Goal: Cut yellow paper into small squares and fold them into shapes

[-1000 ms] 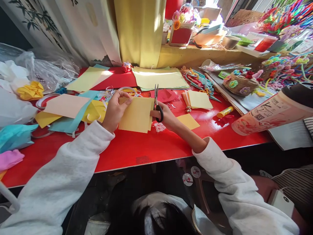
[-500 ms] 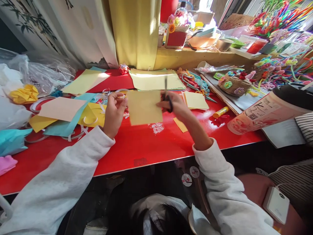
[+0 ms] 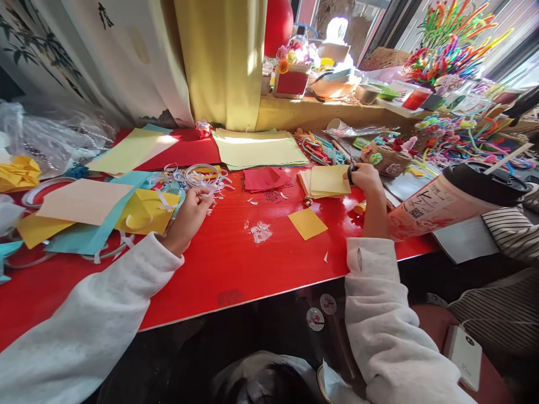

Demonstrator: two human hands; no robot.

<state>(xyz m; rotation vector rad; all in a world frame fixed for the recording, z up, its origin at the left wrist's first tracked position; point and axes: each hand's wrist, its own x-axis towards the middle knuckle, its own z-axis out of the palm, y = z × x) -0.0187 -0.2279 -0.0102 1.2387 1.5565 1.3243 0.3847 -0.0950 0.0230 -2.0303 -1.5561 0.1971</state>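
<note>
cluttered red table: right hand grips scissors at the yellow stack; set blades down flat, clear of sheets. left hand rests loose, empty.

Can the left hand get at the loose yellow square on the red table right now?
Probably yes. Between the left hand and the yellow square lies only flat red table with a few white scraps; nothing stands in the way, and the right hand, holding scissors, is farther right.

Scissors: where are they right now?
In the head view, the scissors are in the right hand, beside the yellow paper stack, near the flower basket.
</note>
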